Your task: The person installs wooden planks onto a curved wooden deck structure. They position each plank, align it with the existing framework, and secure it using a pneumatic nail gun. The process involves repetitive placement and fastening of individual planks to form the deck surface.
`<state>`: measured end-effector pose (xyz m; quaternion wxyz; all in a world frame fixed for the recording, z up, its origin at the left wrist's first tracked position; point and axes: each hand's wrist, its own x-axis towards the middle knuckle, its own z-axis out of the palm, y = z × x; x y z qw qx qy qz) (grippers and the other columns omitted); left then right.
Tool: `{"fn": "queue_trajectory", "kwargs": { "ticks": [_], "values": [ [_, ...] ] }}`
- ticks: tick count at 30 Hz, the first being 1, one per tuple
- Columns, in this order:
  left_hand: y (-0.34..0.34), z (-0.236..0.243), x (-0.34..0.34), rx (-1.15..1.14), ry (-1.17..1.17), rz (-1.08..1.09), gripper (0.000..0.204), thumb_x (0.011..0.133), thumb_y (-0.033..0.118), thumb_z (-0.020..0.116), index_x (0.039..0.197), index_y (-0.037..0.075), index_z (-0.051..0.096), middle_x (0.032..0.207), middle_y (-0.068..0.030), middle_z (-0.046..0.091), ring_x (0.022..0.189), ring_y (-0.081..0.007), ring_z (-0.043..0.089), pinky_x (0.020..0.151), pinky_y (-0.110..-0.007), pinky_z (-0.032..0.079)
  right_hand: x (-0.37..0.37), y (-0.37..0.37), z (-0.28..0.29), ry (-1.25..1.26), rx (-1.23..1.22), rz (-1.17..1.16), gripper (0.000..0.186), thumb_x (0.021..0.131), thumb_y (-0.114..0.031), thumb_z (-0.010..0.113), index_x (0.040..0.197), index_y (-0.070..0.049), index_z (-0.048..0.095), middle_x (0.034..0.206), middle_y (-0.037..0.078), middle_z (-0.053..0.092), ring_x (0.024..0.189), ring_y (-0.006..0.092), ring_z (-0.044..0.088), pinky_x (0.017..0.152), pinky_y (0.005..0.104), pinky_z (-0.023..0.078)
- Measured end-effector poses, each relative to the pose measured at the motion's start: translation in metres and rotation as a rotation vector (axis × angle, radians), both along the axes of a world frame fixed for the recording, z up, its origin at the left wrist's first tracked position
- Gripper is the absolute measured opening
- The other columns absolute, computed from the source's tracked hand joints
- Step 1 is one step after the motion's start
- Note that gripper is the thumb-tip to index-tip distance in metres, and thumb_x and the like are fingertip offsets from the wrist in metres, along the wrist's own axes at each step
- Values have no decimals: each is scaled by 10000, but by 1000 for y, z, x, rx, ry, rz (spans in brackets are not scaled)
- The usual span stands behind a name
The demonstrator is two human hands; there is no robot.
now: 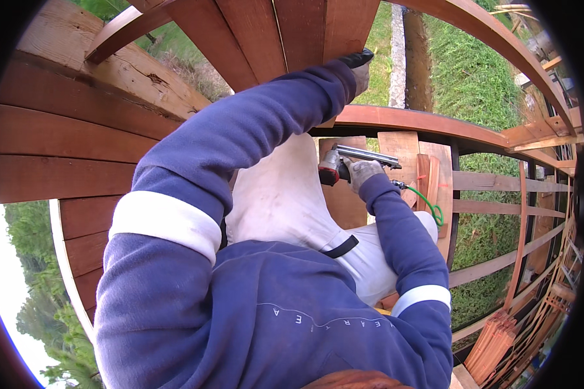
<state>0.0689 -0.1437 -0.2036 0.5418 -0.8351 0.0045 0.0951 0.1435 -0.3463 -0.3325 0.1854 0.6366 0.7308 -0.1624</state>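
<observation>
My right hand (365,174), in a grey work glove, is closed round the grip of a nail gun (329,171) with a long silver magazine and a dark red and black body. A green air hose (429,206) runs from its fitting. The gun is over wooden boards beside my knee. My left arm reaches across to the far side. There my gloved left hand (363,72), with dark fingertips, is closed at the right edge of a reddish-brown wooden board (350,29). My sleeve hides part of that hand.
More reddish-brown boards (58,139) line the left side, beside a thick pale beam (110,61). A curved-looking rail (422,118) crosses ahead. Open slats (480,206) show grass below on the right. A stack of wood strips (493,347) lies at the lower right.
</observation>
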Motion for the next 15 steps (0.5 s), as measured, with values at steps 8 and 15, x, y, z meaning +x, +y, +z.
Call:
{"fn": "queue_trajectory", "kwargs": {
  "ticks": [8, 15],
  "values": [
    [5, -9, 4, -67, 64, 18, 198, 860, 228, 562, 857, 176, 753, 818, 13, 693, 880, -205, 608, 866, -431, 373, -28, 29, -28, 1, -108, 49, 615, 832, -268, 558, 1372, -8, 420, 1017, 160, 687, 940, 287, 672, 821, 390, 525],
    [1, -11, 18, -74, 101, 101, 208, 869, 263, 570, 968, 184, 735, 906, 21, 696, 924, -204, 601, 867, -420, 366, -28, 38, -80, -28, -208, 136, 552, 887, -169, 466, 1422, -59, 389, 1147, 156, 652, 1035, 287, 644, 868, 403, 519]
  ]
}}
